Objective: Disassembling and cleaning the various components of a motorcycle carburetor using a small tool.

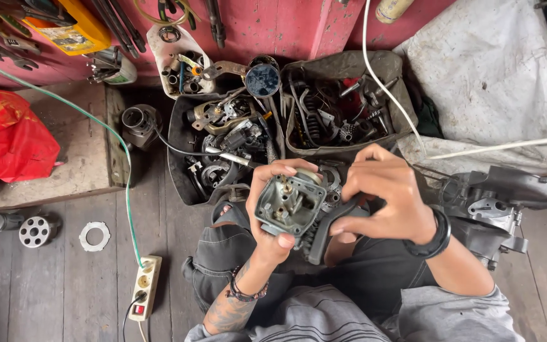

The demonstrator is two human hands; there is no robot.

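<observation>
I had the carburetor body (289,204) cupped in my left hand (267,218), fingers wrapped tight round it, dead centre of the frame over my lap. Right hand (384,196) was closed on a black-handled tool (330,231), tip down in the open bowl side. Best bet seemed to be keeping the body steady and going gently. Couldn't make out the tip itself, my fingers hid it. Parts trays (223,149) sat further up on the floor.
</observation>
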